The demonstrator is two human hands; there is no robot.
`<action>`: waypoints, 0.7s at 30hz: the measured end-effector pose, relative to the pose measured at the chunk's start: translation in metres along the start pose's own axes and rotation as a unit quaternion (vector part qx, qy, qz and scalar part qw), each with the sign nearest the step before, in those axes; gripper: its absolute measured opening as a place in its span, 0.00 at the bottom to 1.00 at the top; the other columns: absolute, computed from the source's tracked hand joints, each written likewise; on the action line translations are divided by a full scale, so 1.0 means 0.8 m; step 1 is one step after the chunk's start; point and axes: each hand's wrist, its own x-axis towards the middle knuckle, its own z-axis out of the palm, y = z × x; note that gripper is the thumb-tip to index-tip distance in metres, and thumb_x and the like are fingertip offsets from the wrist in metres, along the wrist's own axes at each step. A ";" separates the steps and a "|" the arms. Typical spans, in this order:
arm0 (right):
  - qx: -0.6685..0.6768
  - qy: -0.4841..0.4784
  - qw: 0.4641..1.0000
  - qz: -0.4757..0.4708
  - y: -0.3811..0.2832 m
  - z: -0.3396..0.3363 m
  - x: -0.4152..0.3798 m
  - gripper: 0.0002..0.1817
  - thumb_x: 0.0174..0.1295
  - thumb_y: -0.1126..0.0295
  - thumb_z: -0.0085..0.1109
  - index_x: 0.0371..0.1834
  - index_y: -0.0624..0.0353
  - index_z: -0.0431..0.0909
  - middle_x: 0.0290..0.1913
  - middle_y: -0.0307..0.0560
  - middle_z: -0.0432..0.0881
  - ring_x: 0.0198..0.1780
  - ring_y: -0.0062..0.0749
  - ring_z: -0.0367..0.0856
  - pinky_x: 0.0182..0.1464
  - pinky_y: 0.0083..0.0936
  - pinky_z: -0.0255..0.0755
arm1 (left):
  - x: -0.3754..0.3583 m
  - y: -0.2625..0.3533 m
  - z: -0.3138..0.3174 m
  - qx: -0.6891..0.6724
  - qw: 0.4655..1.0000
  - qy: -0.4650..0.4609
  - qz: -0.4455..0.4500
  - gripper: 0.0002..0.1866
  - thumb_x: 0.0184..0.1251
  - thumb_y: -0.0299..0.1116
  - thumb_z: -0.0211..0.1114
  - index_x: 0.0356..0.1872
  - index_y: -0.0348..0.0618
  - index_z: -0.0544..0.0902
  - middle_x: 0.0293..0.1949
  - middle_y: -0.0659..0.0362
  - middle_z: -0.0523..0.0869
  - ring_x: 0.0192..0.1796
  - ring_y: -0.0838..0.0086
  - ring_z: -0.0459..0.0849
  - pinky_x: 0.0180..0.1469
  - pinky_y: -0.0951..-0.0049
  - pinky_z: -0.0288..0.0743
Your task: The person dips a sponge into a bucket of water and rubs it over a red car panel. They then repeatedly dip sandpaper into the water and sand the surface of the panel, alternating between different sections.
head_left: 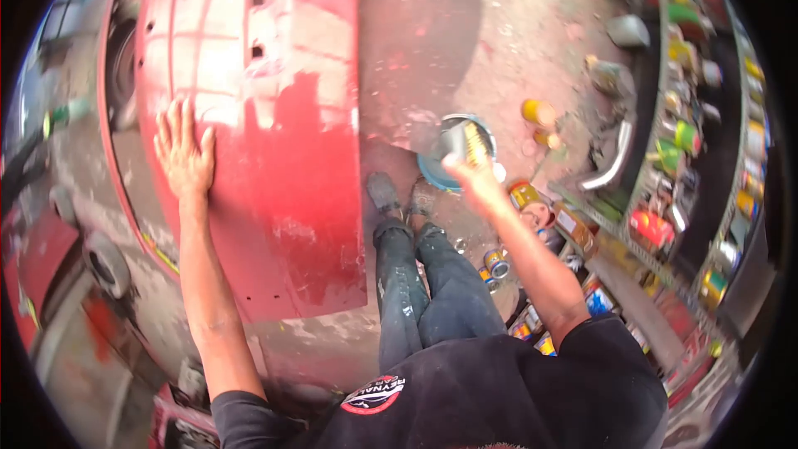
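My left hand [184, 150] lies flat with fingers spread on the red car panel [307, 191], near its left edge. Part of that panel shines with a darker, wet-looking patch. Over the blue bucket [432, 176] my right hand [474, 176] is closed on a small grey and yellow object [471, 145], blurred by motion. Its kind is not clear, and it hides part of the bucket's inside.
Yellow cans [539, 112] and a paint can [496, 263] stand on the floor around the bucket. Shelves [657, 108] full of cans and bottles line the right side. A curved metal pipe [613, 158] lies before them. Tires [106, 263] are at the left.
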 end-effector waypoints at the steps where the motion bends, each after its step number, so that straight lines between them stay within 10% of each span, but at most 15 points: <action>1: -0.086 -0.026 0.994 0.054 -0.007 0.005 -0.026 0.33 0.65 0.70 0.72 0.74 0.58 0.72 0.52 0.35 0.83 0.53 0.23 0.80 0.60 0.27 0.75 | 0.000 -0.001 0.002 0.006 1.000 0.000 0.001 0.37 0.77 0.55 0.56 0.84 0.63 0.61 0.85 0.66 0.58 0.87 0.60 0.50 0.84 0.47 0.47; 5: -0.184 -0.123 0.975 0.000 0.060 0.019 -0.089 0.23 0.69 0.64 0.67 0.67 0.54 0.81 0.36 0.42 0.84 0.41 0.20 0.79 0.49 0.30 0.77 | -0.003 -0.006 0.005 0.027 1.000 -0.005 0.005 0.37 0.77 0.56 0.55 0.84 0.61 0.60 0.85 0.65 0.58 0.87 0.60 0.50 0.84 0.46 0.47; 11: -0.254 -0.125 0.959 0.002 -0.006 0.017 -0.139 0.18 0.71 0.65 0.62 0.63 0.56 0.84 0.46 0.60 0.88 0.48 0.50 0.89 0.51 0.38 0.78 | 0.004 -0.005 0.005 0.071 0.995 -0.062 -0.016 0.37 0.79 0.58 0.53 0.84 0.62 0.60 0.85 0.65 0.56 0.87 0.58 0.49 0.83 0.46 0.47; 21: -0.326 -0.116 0.934 -0.087 -0.096 -0.010 -0.150 0.23 0.66 0.65 0.65 0.66 0.53 0.82 0.36 0.60 0.87 0.37 0.45 0.87 0.45 0.40 0.78 | 0.021 0.014 -0.039 0.008 0.983 -0.165 -0.078 0.38 0.79 0.58 0.53 0.85 0.60 0.58 0.86 0.62 0.54 0.87 0.56 0.48 0.84 0.45 0.47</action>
